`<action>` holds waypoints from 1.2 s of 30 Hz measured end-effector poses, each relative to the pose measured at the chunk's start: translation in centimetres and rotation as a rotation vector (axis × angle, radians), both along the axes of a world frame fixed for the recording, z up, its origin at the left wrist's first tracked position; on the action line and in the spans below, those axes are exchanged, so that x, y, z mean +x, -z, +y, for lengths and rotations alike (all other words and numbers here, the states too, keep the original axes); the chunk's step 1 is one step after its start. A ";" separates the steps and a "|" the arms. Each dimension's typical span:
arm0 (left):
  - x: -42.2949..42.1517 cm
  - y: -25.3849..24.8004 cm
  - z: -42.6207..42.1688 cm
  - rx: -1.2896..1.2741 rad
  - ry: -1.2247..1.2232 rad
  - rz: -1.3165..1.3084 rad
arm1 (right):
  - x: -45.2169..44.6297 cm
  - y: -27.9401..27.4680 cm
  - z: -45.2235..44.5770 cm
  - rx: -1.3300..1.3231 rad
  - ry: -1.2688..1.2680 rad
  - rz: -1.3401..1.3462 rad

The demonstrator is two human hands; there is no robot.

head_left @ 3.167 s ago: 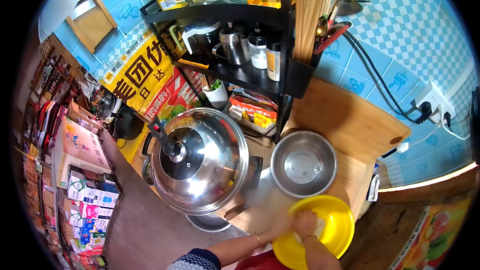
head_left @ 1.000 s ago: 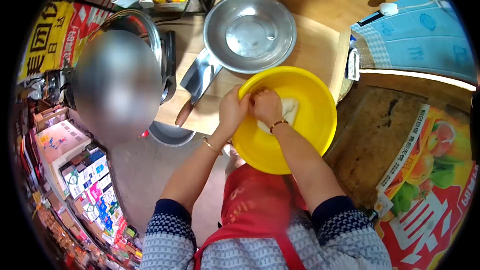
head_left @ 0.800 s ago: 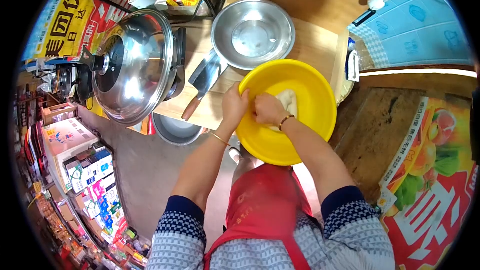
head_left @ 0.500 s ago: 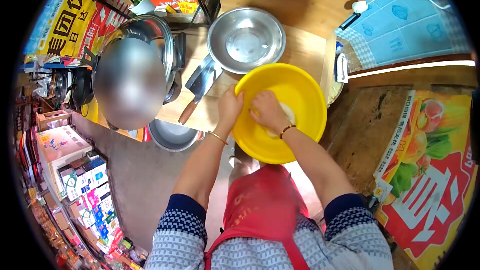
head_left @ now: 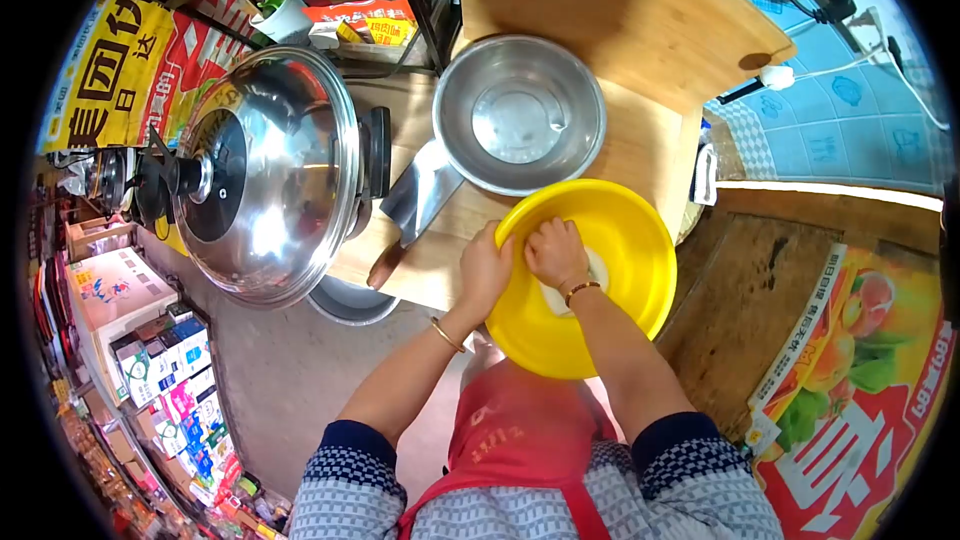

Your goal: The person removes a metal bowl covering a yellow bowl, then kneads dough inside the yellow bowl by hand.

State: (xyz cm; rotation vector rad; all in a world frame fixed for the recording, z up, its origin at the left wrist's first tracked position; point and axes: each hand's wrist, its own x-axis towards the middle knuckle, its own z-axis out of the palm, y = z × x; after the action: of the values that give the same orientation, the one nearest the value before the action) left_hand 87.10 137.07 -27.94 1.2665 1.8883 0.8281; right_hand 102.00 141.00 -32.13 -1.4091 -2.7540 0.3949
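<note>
My left hand (head_left: 485,272) grips the left rim of a yellow plastic basin (head_left: 640,295), fingers closed over the edge. Inside the basin lies a lump of pale dough (head_left: 555,301), partly covered by my right hand (head_left: 557,252). That hand is curled into a fist and pressed down at the dough; its fingertips are hidden. Just behind the basin stands a metal bowl (head_left: 520,125) with a little liquid in its bottom. To the left of my left hand, a cleaver (head_left: 425,198) lies on the wooden table, its handle toward me.
A large lidded pot (head_left: 285,180) stands on the left of the wooden table (head_left: 645,155). Below the table edge is a grey basin (head_left: 352,302). A black rack (head_left: 430,0) with packets is behind the pot. Stacked boxes (head_left: 165,355) line the left side.
My view has shifted, so the table things appear lower and the pot lid shows sharply. My right fist has shifted slightly on the dough; my left hand keeps its hold on the rim.
</note>
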 end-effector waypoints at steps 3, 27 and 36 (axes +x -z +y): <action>0.0 -0.3 0.1 -0.017 -0.003 -0.004 | -0.2 0.3 0.4 0.009 0.000 0.025; 0.3 0.2 -0.1 -0.013 -0.025 0.173 | 3.2 -5.1 -4.8 0.069 -0.077 0.064; -0.2 0.2 0.1 0.071 0.028 0.036 | 1.0 -1.2 -5.1 0.178 0.174 0.047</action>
State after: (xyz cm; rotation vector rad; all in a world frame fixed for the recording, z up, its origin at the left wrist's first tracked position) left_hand 86.92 137.17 -28.17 1.3559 1.8806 0.8694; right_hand 103.03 135.87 -30.88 -1.5553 -2.5308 0.1691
